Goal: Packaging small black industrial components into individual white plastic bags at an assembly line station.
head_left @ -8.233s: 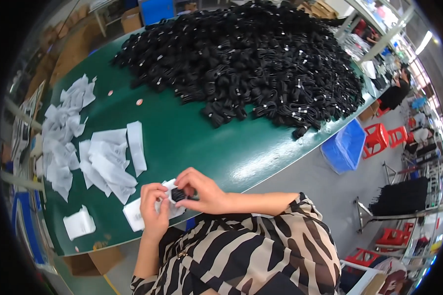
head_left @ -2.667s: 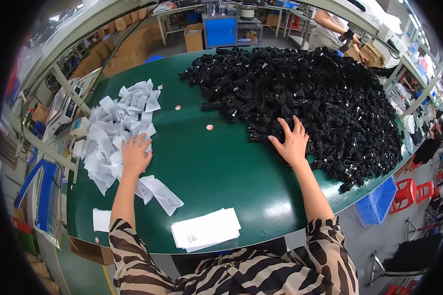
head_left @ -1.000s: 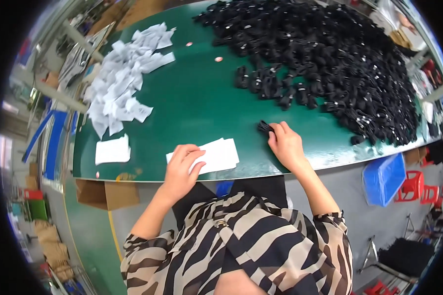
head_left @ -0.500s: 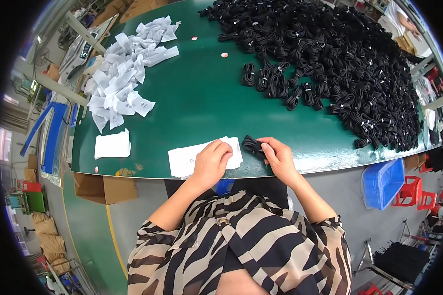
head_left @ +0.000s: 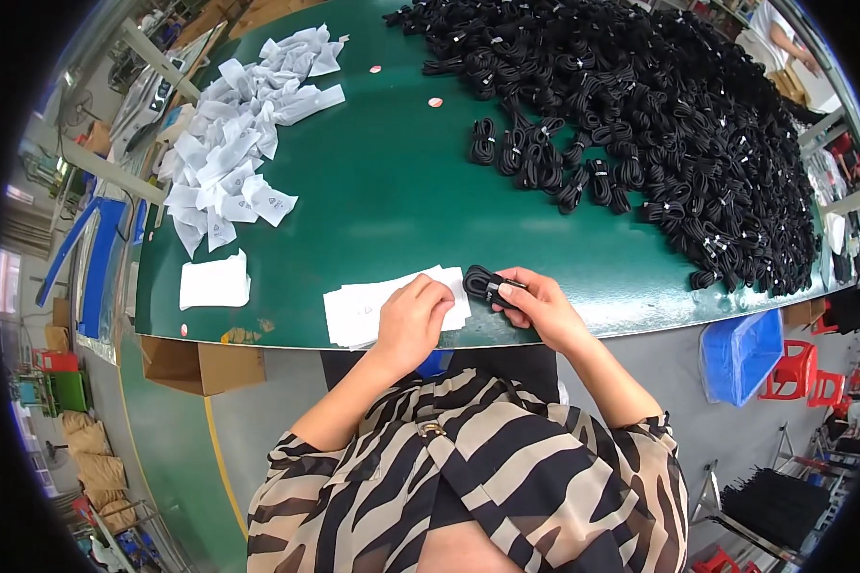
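My right hand (head_left: 545, 310) is closed around a coiled black cable (head_left: 488, 285), with the coil's loops sticking out to the left over the table. Beneath my left hand (head_left: 414, 320) lies a stack of flat white bags (head_left: 352, 307), slightly fanned, at the table's near edge. The left fingers are curled together on the right part of the stack. Their tips are hidden, so whatever they pinch cannot be made out. The cable coil sits just beside the stack's right end.
A heap of coiled black cables (head_left: 631, 105) covers the right side of the green table (head_left: 373, 181). Filled white bags (head_left: 225, 158) are piled at the left, with another white stack (head_left: 215, 284) nearer. Below the table edge are a cardboard box (head_left: 205, 365) and a blue bin (head_left: 743, 358).
My right hand has turned the cable coil, so its loops and tie show more plainly. My left hand has shifted only slightly on the white bags.
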`<state>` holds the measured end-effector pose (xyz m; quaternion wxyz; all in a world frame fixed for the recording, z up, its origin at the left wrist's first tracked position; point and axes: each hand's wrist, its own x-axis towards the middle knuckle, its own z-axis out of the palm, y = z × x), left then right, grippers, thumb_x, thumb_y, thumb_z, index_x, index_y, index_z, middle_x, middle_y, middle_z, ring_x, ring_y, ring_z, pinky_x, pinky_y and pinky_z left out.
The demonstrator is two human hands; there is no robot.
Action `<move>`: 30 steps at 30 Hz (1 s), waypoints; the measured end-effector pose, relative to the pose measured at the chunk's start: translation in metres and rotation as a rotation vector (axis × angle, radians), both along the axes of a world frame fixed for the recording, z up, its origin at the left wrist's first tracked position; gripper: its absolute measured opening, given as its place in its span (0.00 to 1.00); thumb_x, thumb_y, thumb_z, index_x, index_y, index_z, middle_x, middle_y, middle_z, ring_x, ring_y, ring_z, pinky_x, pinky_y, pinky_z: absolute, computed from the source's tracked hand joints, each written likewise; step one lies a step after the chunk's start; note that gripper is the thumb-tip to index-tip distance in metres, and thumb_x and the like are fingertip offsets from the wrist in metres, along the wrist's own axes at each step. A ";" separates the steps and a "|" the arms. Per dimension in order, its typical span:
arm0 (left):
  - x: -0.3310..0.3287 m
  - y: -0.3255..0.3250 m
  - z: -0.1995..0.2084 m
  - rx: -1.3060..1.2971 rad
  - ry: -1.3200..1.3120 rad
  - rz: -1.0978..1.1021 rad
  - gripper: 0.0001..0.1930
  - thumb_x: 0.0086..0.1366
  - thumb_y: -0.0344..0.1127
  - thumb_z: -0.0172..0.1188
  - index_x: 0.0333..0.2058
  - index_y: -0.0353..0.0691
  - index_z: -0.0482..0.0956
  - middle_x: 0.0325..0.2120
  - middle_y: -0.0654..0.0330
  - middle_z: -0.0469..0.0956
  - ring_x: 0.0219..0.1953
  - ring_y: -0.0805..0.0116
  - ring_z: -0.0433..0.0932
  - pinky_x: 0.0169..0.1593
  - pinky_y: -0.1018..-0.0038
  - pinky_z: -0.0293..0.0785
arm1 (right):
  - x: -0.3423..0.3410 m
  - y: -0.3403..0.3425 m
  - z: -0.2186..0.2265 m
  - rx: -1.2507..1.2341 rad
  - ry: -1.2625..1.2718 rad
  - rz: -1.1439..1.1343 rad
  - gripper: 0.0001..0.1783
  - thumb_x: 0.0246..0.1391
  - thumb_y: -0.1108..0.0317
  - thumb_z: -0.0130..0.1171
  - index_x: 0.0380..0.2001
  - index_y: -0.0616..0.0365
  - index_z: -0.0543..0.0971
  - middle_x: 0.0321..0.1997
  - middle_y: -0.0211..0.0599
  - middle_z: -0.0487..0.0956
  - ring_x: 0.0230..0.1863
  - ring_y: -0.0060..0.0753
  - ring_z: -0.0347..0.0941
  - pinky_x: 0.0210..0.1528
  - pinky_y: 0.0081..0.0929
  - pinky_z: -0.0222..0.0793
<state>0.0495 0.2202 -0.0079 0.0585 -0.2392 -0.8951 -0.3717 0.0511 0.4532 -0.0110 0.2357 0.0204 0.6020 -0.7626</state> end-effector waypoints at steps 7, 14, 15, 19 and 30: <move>0.002 -0.004 0.007 0.194 -0.237 0.046 0.03 0.61 0.22 0.60 0.33 0.35 0.76 0.30 0.58 0.74 0.29 0.67 0.75 0.33 0.71 0.71 | 0.000 -0.001 0.010 -0.083 -0.117 0.104 0.18 0.66 0.62 0.54 0.52 0.63 0.72 0.31 0.33 0.78 0.21 0.11 0.58 0.22 0.12 0.51; 0.001 -0.002 0.006 0.355 -0.064 -0.151 0.04 0.60 0.21 0.60 0.32 0.35 0.75 0.33 0.56 0.75 0.33 0.65 0.74 0.37 0.71 0.71 | 0.002 -0.005 0.013 -0.118 -0.394 0.175 0.17 0.65 0.63 0.55 0.50 0.64 0.72 0.32 0.37 0.78 0.20 0.14 0.59 0.21 0.13 0.51; 0.001 -0.002 0.007 0.355 -0.064 -0.152 0.04 0.60 0.21 0.60 0.32 0.35 0.75 0.33 0.56 0.75 0.33 0.65 0.74 0.37 0.71 0.71 | 0.005 -0.007 0.013 -0.142 -0.425 0.167 0.17 0.65 0.63 0.55 0.50 0.64 0.72 0.33 0.39 0.78 0.21 0.16 0.61 0.22 0.13 0.53; -0.002 0.000 0.017 0.193 0.079 -0.188 0.05 0.59 0.21 0.59 0.32 0.37 0.75 0.36 0.56 0.76 0.38 0.61 0.74 0.43 0.68 0.70 | 0.024 -0.019 -0.003 0.504 0.610 0.084 0.18 0.61 0.66 0.60 0.51 0.61 0.74 0.41 0.42 0.75 0.28 0.25 0.68 0.25 0.15 0.61; -0.011 0.000 0.044 0.483 -0.199 -0.081 0.06 0.64 0.30 0.61 0.32 0.37 0.73 0.43 0.56 0.72 0.44 0.66 0.70 0.48 0.70 0.67 | 0.004 -0.035 0.024 0.203 0.866 -0.239 0.23 0.49 0.79 0.68 0.51 0.59 0.78 0.48 0.44 0.74 0.39 0.33 0.74 0.42 0.25 0.73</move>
